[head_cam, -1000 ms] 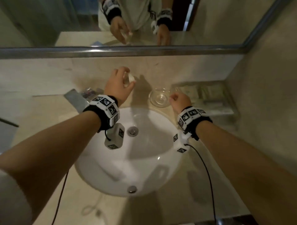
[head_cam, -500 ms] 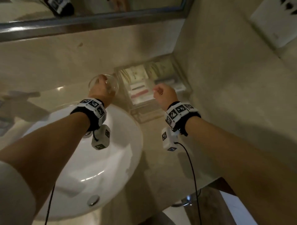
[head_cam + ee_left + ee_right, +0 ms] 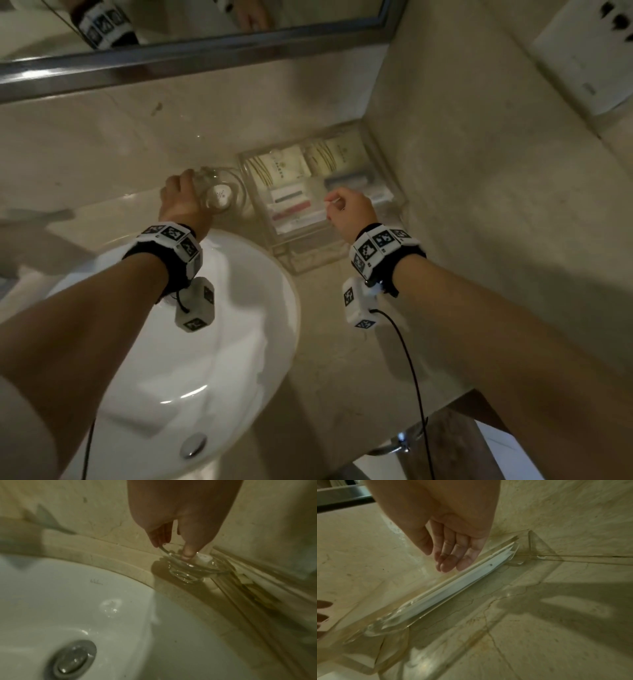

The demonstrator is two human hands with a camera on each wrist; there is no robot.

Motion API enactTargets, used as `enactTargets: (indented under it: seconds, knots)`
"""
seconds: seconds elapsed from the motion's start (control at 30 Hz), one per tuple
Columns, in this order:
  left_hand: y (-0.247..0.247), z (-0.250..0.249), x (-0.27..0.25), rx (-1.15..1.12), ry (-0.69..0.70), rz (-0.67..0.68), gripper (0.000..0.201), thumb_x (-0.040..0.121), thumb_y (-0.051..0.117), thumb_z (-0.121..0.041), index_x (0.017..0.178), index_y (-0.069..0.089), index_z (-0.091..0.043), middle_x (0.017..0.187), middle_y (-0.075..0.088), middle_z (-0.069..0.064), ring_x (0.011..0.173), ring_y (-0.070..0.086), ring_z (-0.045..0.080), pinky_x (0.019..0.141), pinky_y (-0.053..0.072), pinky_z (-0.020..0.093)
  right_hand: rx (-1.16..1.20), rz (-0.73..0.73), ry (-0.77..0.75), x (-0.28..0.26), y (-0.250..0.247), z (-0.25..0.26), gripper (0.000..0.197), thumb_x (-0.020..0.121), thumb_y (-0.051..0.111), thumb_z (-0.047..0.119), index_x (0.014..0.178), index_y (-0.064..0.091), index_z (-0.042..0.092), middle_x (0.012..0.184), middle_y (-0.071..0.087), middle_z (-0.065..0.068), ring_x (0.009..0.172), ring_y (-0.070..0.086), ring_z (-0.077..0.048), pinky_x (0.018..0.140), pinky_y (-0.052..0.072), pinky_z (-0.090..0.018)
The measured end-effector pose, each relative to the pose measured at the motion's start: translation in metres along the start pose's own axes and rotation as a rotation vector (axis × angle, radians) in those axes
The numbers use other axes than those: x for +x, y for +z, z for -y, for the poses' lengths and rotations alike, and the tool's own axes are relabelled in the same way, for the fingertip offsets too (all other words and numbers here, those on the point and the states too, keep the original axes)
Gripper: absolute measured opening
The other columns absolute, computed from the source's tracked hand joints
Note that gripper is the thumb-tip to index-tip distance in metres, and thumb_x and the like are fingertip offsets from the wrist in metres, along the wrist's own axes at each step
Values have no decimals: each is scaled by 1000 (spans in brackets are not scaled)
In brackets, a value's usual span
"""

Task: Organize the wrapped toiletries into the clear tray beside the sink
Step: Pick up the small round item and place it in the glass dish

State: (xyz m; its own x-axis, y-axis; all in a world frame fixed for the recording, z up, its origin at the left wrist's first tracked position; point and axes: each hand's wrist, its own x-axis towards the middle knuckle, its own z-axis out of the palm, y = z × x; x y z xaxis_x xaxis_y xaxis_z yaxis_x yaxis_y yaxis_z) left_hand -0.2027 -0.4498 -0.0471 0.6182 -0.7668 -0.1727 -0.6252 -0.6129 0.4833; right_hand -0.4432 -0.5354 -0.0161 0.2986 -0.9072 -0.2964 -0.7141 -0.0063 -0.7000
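The clear tray [image 3: 301, 263] stands in the corner right of the sink and holds several wrapped packets [image 3: 284, 168] and boxed items [image 3: 291, 198]. Left of it is a small glass dish [image 3: 238, 190] with a round white soap [image 3: 219, 197] lying in it. My left hand [image 3: 190, 183] reaches down to the dish. In the left wrist view its thumb [image 3: 187, 554] touches the dish [image 3: 188, 573] beside the soap [image 3: 204, 559], with the fingers straight at the rim. My right hand [image 3: 342, 205] hovers over the tray's near side. Its fingers [image 3: 447, 562] hang loosely curled and hold nothing, above a white packet [image 3: 453, 586].
The white sink [image 3: 205, 342] with its drain [image 3: 72, 660] lies below my left arm. A mirror frame [image 3: 205, 48] runs along the back wall. A side wall with a white plate [image 3: 589, 61] closes the right. The counter edge drops off at the lower right.
My left hand carried the small white soap from above the sink's back edge rightward to the glass dish, where it now lies. My right hand moved up over the tray.
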Motion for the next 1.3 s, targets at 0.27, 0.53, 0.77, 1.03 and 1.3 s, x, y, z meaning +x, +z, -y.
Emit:
enactTargets:
  seconds: [0.27, 0.53, 0.77, 1.03, 1.3]
  knots:
    - [7, 25, 17, -452, -517, 71, 46, 74, 66, -22, 115, 49, -11, 115, 62, 21, 96, 66, 36, 87, 54, 46, -13, 12, -12, 5, 4, -1, 20, 90, 48, 10, 106, 60, 6, 101, 67, -17, 90, 62, -29, 86, 54, -40]
    - [-18, 6, -1, -632, -462, 46, 35, 82, 59, 3, 116, 53, -2, 111, 61, 28, 69, 63, 33, 72, 58, 44, -15, 34, -44, 10, 10, 14, 19, 92, 51, 16, 105, 61, 7, 86, 61, -7, 92, 64, -31, 87, 53, -42]
    - [-46, -24, -15, -810, -265, 114, 38, 81, 54, 12, 117, 52, 1, 77, 56, 12, 66, 58, 23, 47, 56, 22, 170, 37, -102, 8, 18, 40, 31, 95, 47, 29, 116, 57, 7, 86, 64, -11, 66, 60, -16, 70, 55, -32]
    - [-24, -71, -18, -852, -103, 217, 20, 85, 52, 7, 84, 54, -13, 74, 56, 9, 55, 59, 15, 46, 55, 23, 543, 129, -6, 8, 5, 49, 26, 99, 40, 27, 107, 55, 8, 72, 58, -5, 50, 57, -13, 45, 51, -19]
    - [-3, -108, -21, -749, 5, 225, 27, 90, 52, -7, 117, 53, -6, 75, 57, -2, 50, 59, 7, 55, 54, 25, 417, -48, 87, 35, -9, 16, 22, 99, 37, 10, 105, 57, 2, 67, 57, -5, 54, 54, -11, 44, 50, -18]
